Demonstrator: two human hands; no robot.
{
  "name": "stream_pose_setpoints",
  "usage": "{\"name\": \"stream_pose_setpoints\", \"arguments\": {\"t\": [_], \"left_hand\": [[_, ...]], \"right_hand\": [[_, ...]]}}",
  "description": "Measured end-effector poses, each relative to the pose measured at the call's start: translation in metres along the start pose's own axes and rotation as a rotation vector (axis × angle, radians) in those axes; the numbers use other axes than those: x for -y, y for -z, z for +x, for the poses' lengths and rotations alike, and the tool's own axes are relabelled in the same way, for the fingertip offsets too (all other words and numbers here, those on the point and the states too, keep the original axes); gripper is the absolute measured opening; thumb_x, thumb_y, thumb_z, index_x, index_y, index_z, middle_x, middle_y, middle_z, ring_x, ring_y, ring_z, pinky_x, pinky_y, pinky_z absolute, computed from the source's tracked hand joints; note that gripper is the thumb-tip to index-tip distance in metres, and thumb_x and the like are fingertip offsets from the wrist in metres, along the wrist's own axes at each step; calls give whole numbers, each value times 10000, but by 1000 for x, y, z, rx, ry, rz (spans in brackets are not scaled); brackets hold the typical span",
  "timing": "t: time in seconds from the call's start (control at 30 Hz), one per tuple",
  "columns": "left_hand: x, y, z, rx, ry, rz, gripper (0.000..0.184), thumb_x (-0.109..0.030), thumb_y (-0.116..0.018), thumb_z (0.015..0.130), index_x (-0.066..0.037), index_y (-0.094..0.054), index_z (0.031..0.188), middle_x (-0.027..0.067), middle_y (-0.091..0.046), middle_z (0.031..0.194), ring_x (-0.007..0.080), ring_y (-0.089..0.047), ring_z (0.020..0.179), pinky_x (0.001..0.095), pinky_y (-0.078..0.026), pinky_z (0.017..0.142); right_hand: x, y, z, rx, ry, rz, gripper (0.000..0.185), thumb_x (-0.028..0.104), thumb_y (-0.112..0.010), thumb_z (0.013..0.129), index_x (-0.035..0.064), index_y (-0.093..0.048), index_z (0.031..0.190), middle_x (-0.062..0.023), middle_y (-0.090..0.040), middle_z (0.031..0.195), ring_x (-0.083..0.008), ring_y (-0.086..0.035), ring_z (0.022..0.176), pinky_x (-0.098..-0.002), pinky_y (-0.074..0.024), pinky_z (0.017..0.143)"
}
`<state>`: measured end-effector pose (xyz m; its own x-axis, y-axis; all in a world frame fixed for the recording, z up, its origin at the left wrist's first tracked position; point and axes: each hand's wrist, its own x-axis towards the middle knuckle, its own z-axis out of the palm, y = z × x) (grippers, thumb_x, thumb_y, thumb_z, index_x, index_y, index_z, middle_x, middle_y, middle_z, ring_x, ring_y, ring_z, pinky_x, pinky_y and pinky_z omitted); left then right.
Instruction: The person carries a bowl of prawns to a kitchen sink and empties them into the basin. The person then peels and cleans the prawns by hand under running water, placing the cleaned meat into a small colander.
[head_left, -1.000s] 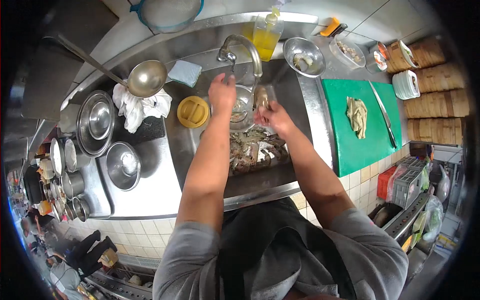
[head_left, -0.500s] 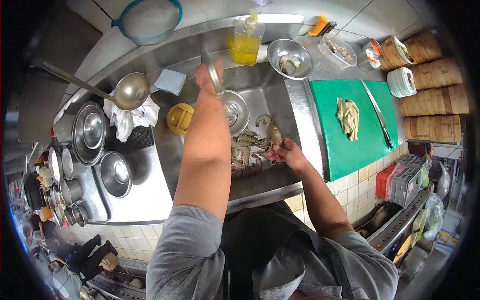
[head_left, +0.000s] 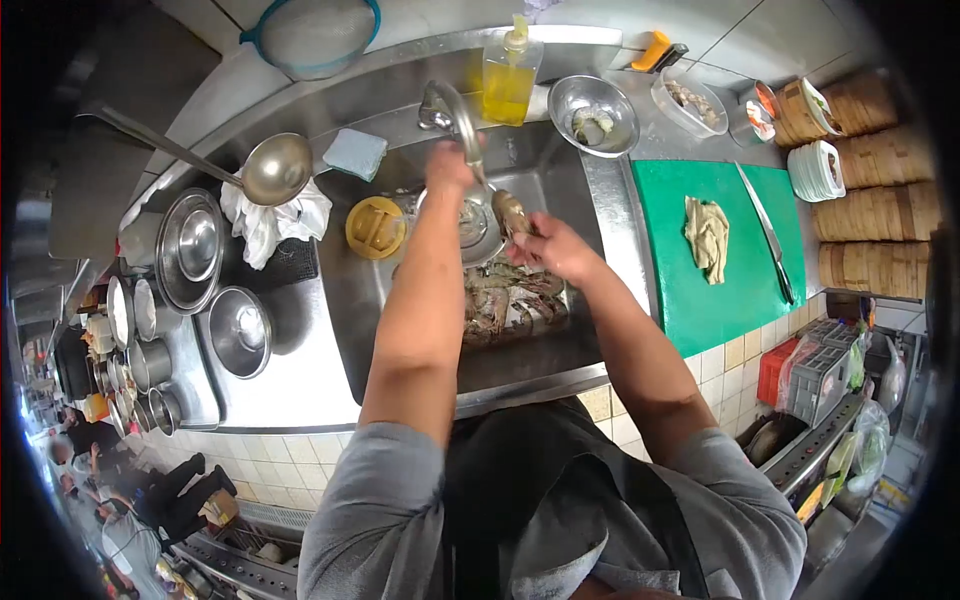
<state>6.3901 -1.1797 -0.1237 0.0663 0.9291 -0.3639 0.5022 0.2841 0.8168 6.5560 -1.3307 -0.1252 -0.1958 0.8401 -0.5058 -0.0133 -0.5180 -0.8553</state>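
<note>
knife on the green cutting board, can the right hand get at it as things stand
Probably not straight away: the right hand holds a shrimp over the sink, and the knife lies beyond the crumpled cloth. Nothing covers its handle, though.

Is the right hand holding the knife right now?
No, the right hand holds a shrimp, while the knife lies on the green cutting board.

One faucet, one ladle, one cutting board, one pump bottle, one blue-rimmed strainer; the heaped shrimp defy counting.
</note>
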Motion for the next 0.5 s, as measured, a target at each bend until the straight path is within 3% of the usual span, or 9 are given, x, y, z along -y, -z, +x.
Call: {"name": "stream_pose_setpoints", "arguments": {"t": [0.07,0.2,0.27,0.3,0.43,0.5], "left_hand": [[23,-8,-29,289,-92,-233,385,-376,-669,862,-24,-633,1012,62,-659,885,138,-573,687,305,-462,658],[36,16,-52,290,-277,-138,328,-333,-659,879,-44,-624,1030,31,-655,889,112,-570,784,289,-457,719],[29,27,-60,352,-294,-183,281,-280,-659,883,-46,-614,1033,31,-650,891,111,-569,799,282,-458,739],[28,30,-62,350,-294,-182,281,-280,-659,883,-46,-614,1033,31,-650,891,111,-569,799,282,-458,739],[29,37,-67,347,-320,-170,322,-264,-669,862,-49,-594,1089,67,-656,917,152,-598,805,302,-474,742],[29,40,-67,337,-324,-198,380,-286,-673,848,-55,-581,1137,103,-664,939,187,-624,811,322,-488,739]], "right_hand": [[19,1,20,78,27,-105,248,154,-544,938,-21,-485,1103,-120,-651,947,-158,-630,810,-287,-495,704],[29,8,41,59,19,-223,338,194,-612,890,-24,-505,1125,-152,-651,1012,-208,-635,870,-329,-496,756],[33,8,48,97,230,-652,431,237,-681,824,-24,-533,1134,-172,-641,1062,-278,-619,957,-371,-479,829],[39,5,51,123,211,-674,463,257,-716,777,-9,-560,1121,-189,-628,1083,-316,-590,1020,-388,-456,880],[50,-12,55,211,259,-604,433,254,-695,802,3,-557,1127,-175,-643,1024,-311,-613,962,-383,-471,849],[56,-20,54,255,63,-355,365,265,-637,858,13,-566,1112,-152,-663,968,-314,-631,896,-390,-483,801]]}}
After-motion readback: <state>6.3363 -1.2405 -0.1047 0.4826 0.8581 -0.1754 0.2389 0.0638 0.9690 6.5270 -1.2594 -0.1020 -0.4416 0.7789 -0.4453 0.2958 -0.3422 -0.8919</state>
